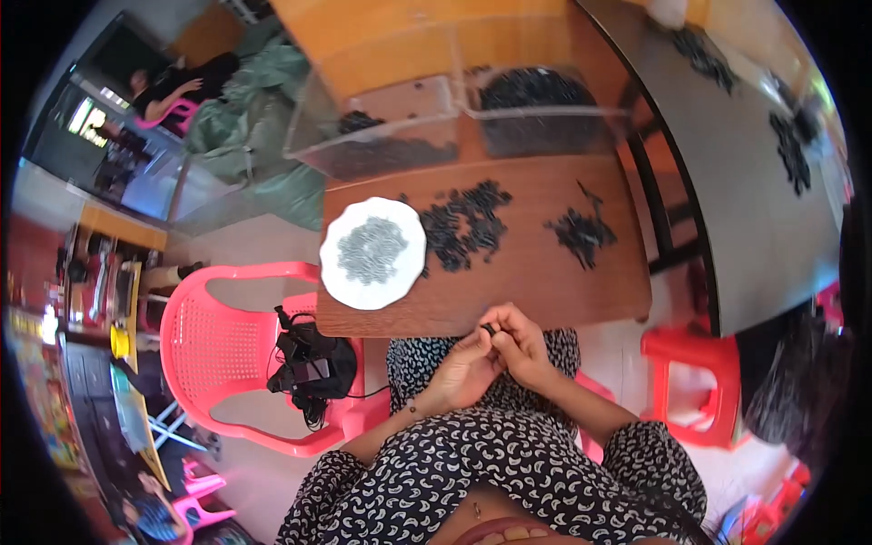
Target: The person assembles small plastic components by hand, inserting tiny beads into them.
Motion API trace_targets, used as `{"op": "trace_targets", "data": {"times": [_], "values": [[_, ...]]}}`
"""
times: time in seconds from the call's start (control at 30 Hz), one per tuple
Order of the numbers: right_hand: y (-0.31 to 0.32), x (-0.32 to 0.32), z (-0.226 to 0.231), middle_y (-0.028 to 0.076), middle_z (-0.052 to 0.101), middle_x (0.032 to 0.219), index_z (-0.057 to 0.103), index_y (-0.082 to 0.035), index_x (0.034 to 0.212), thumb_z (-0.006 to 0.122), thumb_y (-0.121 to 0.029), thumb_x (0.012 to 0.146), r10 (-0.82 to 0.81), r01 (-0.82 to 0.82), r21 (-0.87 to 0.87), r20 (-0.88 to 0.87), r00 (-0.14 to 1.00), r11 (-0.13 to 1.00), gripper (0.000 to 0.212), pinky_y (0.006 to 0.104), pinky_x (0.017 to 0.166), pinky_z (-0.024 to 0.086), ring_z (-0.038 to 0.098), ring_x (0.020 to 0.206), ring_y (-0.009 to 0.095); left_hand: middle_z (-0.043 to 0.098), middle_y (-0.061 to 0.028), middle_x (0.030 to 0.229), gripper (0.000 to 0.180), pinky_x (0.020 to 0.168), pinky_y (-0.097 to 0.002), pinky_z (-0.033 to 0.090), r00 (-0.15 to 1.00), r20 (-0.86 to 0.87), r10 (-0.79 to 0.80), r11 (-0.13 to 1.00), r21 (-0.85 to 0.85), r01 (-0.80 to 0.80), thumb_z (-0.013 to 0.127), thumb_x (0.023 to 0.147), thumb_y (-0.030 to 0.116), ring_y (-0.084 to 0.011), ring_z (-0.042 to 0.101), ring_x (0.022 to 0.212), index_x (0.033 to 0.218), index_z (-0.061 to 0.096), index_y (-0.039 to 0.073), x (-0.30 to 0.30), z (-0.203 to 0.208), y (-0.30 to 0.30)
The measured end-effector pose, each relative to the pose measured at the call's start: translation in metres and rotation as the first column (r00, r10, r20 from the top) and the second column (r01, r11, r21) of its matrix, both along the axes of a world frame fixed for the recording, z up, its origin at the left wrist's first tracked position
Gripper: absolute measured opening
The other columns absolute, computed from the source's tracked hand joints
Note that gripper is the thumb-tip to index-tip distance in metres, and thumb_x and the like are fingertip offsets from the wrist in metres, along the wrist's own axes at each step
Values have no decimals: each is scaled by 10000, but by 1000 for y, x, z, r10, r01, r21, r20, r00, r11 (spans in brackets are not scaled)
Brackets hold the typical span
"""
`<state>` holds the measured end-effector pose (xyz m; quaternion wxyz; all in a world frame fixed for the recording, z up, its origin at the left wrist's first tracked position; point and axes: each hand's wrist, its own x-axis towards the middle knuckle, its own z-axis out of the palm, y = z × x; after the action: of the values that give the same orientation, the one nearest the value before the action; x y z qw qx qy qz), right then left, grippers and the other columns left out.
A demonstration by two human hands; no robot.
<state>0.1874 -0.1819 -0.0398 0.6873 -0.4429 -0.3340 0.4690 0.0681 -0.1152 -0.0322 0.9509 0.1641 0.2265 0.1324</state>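
Just off the near edge of the brown table (pixel 536 282), my two hands meet over my lap. Between the fingertips of my left hand (pixel 466 371) and my right hand (pixel 520 343) is a small black piece (pixel 490 329), too small to name. Both hands are closed in a pinch around it. On the table beyond them lie a loose spread of small black pieces (pixel 465 223) and, to the right, a pile of thin black pieces (pixel 581 236). A white scalloped plate (pixel 338 283) at the left holds many small silvery-grey pieces (pixel 372 250).
Two clear plastic bins (pixel 381 150) with black parts stand at the table's far side. At the left, a pink chair (pixel 218 350) carries a black bag (pixel 318 368). A red stool (pixel 695 381) and a dark table (pixel 754 182) stand right. A seated person (pixel 186 91) is far left.
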Motion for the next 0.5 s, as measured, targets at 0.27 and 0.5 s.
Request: {"op": "trace_targets", "data": {"times": [0.27,0.5], "values": [[46,23,48,113,584,1056,576,-46,1176,712,-66,760,-224,95,230,638,737,969,438,319,841,473,539,1000,247,594,45,1017,249,929,-284,414,972,60,229,973,-41,-227,587,935,330,-93,543,1007,1118,593,161,20,35,33],[70,35,78,57,648,1011,630,-53,1036,759,-56,662,-415,133,411,740,530,902,395,347,818,446,538,938,242,607,32,934,162,874,-295,443,934,124,335,942,-10,-337,608,928,257,-104,554,916,1043,617,143,14,63,55]]}}
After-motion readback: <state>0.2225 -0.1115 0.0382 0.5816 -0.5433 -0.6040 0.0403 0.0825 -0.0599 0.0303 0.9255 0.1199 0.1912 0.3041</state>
